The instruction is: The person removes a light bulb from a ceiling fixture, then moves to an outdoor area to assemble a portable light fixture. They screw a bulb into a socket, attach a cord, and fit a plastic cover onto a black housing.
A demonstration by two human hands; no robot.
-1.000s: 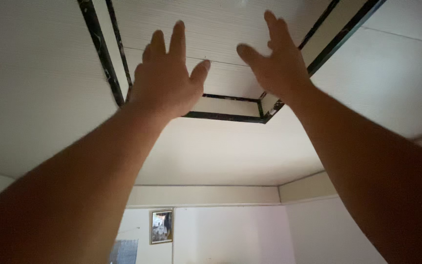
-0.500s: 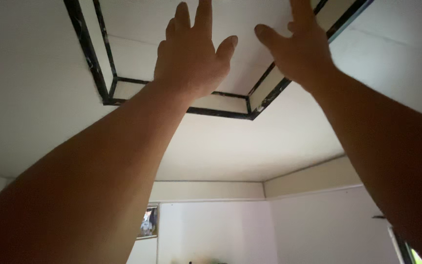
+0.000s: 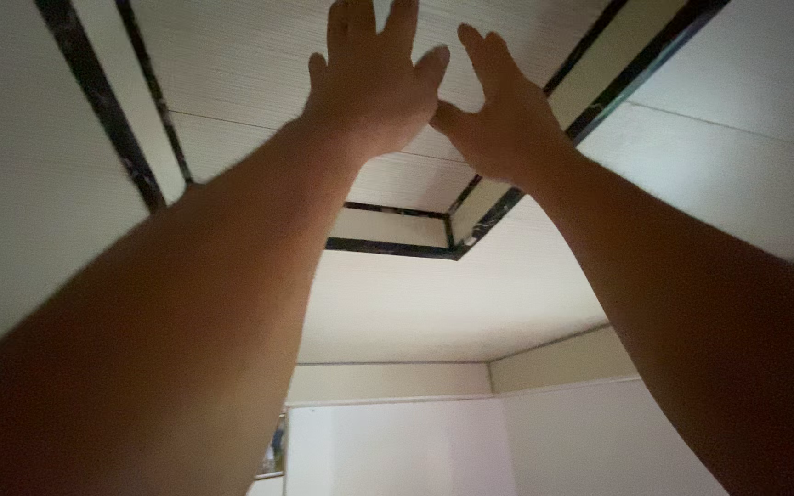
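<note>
My left hand and right hand are up, fingers spread, holding nothing. The ceiling panel is right above them (touching? can't tell). I should push flat and even.

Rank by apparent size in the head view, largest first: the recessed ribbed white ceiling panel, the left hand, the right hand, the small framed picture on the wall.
1. Recessed ribbed white ceiling panel
2. Left hand and right hand: alike, unranked
3. Small framed picture, partly hidden by the forearm, farther away
</note>
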